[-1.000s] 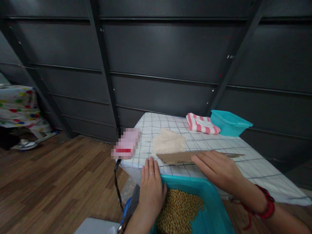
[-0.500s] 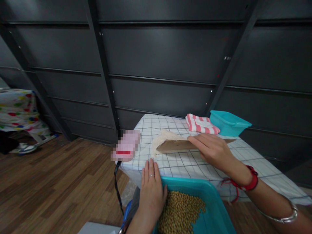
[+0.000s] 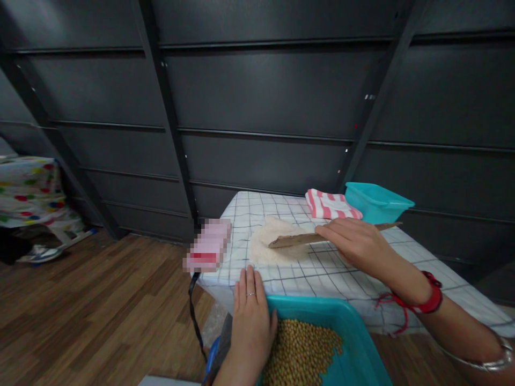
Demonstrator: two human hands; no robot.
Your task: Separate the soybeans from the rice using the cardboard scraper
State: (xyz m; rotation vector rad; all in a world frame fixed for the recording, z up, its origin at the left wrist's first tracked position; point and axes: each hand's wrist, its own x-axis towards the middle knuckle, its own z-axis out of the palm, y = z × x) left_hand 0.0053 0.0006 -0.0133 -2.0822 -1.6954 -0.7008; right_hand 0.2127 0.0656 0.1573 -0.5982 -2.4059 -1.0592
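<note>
My right hand (image 3: 352, 241) grips a strip of cardboard (image 3: 293, 240) by its upper edge. The strip's left end dips into a pale heap of fine, grain-like stuff (image 3: 263, 244) on the checked tablecloth (image 3: 249, 203); what the heap is made of is too fine to tell. My left hand (image 3: 252, 316), with a ring on one finger, lies with its fingers stretched over the left rim of a turquoise tub (image 3: 362, 327), fingertips at the table's front edge. Inside the tub is a layer of round, tan soybeans (image 3: 301, 348).
A folded pink-and-white striped towel (image 3: 332, 205) and a smaller turquoise basin (image 3: 376, 202) stand at the back right. A blurred-out pink object (image 3: 209, 244) is at the table's left edge, with a black strap (image 3: 193, 311) hanging down. A dark panelled wall (image 3: 261, 96) rises behind.
My right hand has moved slightly right with the cardboard, whose left end has shifted right as well. More of the pale heap shows in front of it. My left hand stays on the tub rim.
</note>
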